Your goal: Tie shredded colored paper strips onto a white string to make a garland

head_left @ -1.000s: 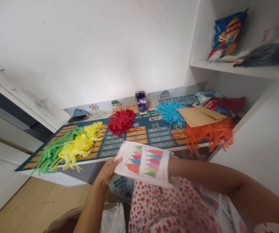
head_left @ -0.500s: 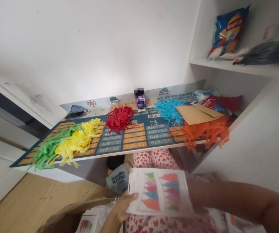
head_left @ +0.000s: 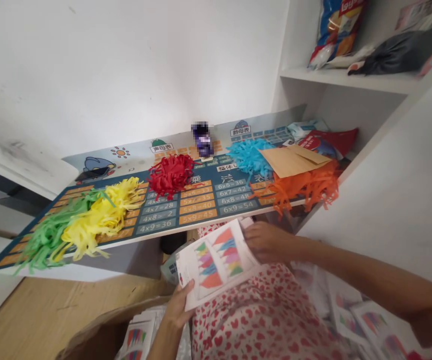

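Just off the table's (head_left: 163,233) front edge, L hand (head_left: 178,306) pinches pkt (head_left: 218,262) by lower-L corner, long axis slanting up to R hand (head_left: 270,243), curled at opp. edge, hold unclear.

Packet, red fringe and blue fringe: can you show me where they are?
Packet (head_left: 216,266): head view, middle of its printed front.
Red fringe (head_left: 170,176): head view, middle of the strips.
Blue fringe (head_left: 249,156): head view, middle of its visible strips.
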`<state>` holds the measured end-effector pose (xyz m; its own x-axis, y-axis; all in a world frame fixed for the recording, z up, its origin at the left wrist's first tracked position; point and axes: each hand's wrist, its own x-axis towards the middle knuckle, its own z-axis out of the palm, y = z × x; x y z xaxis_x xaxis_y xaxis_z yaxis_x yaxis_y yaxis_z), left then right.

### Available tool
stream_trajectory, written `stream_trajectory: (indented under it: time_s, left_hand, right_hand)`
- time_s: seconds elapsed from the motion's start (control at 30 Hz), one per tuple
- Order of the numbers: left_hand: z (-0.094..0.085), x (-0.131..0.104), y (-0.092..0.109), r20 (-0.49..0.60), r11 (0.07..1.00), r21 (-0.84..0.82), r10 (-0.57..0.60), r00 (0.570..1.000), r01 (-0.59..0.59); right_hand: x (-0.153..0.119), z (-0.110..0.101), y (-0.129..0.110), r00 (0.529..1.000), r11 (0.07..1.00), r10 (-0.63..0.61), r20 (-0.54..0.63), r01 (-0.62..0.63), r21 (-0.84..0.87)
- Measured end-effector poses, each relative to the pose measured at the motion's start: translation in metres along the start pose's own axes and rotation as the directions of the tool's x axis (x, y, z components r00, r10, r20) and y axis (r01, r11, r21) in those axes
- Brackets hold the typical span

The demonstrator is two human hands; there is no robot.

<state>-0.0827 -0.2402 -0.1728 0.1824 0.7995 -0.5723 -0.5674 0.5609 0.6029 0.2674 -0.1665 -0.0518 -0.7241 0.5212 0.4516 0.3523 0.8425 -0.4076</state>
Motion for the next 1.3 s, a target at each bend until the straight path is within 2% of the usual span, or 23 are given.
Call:
stream_trajectory:
  time_s: [0.03,0.07,0.1,0.13,0.17,0.2,0.27,0.33,0.4,0.43,0.47,0.53,0.6,0.63,0.7,0.77,0.8,0.87,0.9,0.97,1.03,1.2,1.3]
  left_hand:
    - [-0.004,0.001,-0.001,0.009,1.0,-0.02,0.019,1.0,-0.019]
    - [-0.006,0.002,-0.003,0.025,0.998,-0.044,0.039,0.999,-0.038]
    - [-0.007,0.003,-0.006,0.04,0.996,-0.068,0.055,0.998,-0.053]
    - [-0.004,0.004,-0.01,0.049,0.994,-0.087,0.07,0.996,-0.065]
    - [0.001,0.005,-0.015,0.052,0.992,-0.097,0.084,0.995,-0.079]
    - [0.01,0.007,-0.021,0.054,0.99,-0.096,0.104,0.993,-0.099]
    - [0.03,0.01,-0.036,0.071,0.989,-0.058,0.142,0.987,-0.138]
    - [0.046,0.011,-0.049,0.105,0.988,0.015,0.149,0.983,-0.151]
    - [0.051,0.01,-0.053,0.142,0.988,0.093,0.113,0.983,-0.127]
    - [0.05,0.008,-0.049,0.158,0.986,0.122,0.09,0.983,-0.11]
    - [0.047,0.006,-0.039,0.173,0.985,0.14,0.077,0.982,-0.102]
    - [0.043,-0.002,-0.008,0.192,0.981,0.15,0.092,0.977,-0.122]
    - [0.053,-0.013,0.033,0.209,0.937,0.239,0.205,0.956,-0.253]
    - [0.064,-0.017,0.053,0.197,0.884,0.323,0.288,0.937,-0.339]
    - [0.099,-0.023,0.088,0.261,0.743,0.482,0.385,0.885,-0.465]
    - [0.14,-0.021,0.111,0.351,0.571,0.642,0.376,0.858,-0.512]
    - [0.159,-0.018,0.118,0.414,0.421,0.729,0.357,0.837,-0.54]
    - [0.187,-0.01,0.126,0.517,0.053,0.834,0.272,0.812,-0.549]
    - [0.195,-0.005,0.127,0.538,-0.088,0.841,0.252,0.805,-0.534]
    - [0.201,0.003,0.128,0.552,-0.262,0.828,0.228,0.802,-0.495]
    - [0.197,0.008,0.128,0.556,-0.314,0.819,0.228,0.799,-0.481]
    - [0.183,0.012,0.131,0.585,-0.32,0.798,0.214,0.782,-0.51]
    - [0.179,0.01,0.132,0.594,-0.377,0.78,0.199,0.779,-0.499]
  right_hand:
    - [-0.003,-0.007,-0.001,0.989,0.993,0.11,-0.103,-0.106,0.046]
    - [-0.007,-0.012,-0.004,0.936,0.961,0.268,-0.228,-0.244,0.128]
    - [-0.01,-0.012,-0.01,0.83,0.894,0.441,-0.341,-0.372,0.251]
    - [-0.012,-0.009,-0.017,0.702,0.804,0.587,-0.403,-0.447,0.393]
    - [-0.012,-0.003,-0.024,0.602,0.715,0.686,-0.408,-0.453,0.533]
    - [-0.011,0.005,-0.031,0.548,0.635,0.746,-0.377,-0.416,0.651]
    - [-0.004,0.02,-0.041,0.507,0.531,0.798,-0.327,-0.333,0.779]
    - [0.005,0.026,-0.041,0.427,0.481,0.842,-0.331,-0.316,0.818]
    - [0.012,0.02,-0.034,0.346,0.447,0.878,-0.33,-0.347,0.825]
    - [0.014,0.013,-0.028,0.332,0.44,0.885,-0.325,-0.376,0.815]
    - [0.015,0.005,-0.023,0.338,0.447,0.884,-0.322,-0.413,0.793]
    - [0.016,-0.009,-0.015,0.39,0.496,0.861,-0.327,-0.504,0.707]
    - [0.021,-0.015,-0.011,0.472,0.557,0.824,-0.313,-0.577,0.598]
    - [0.026,-0.014,-0.011,0.517,0.586,0.804,-0.295,-0.602,0.543]
    - [0.038,-0.009,-0.011,0.609,0.648,0.753,-0.249,-0.619,0.444]
    - [0.051,-0.002,-0.01,0.694,0.704,0.694,-0.191,-0.598,0.383]
    - [0.056,0.0,-0.009,0.731,0.728,0.663,-0.162,-0.58,0.365]
    - [0.061,-0.001,-0.005,0.784,0.768,0.609,-0.122,-0.544,0.337]
    - [0.061,-0.003,-0.002,0.801,0.786,0.587,-0.116,-0.53,0.318]
    - [0.056,-0.008,0.004,0.831,0.822,0.545,-0.112,-0.502,0.269]
    - [0.049,-0.012,0.009,0.855,0.849,0.509,-0.099,-0.48,0.223]
    - [0.04,-0.012,0.019,0.882,0.881,0.465,-0.077,-0.453,0.135]
    - [0.042,-0.011,0.022,0.899,0.897,0.436,-0.043,-0.43,0.1]
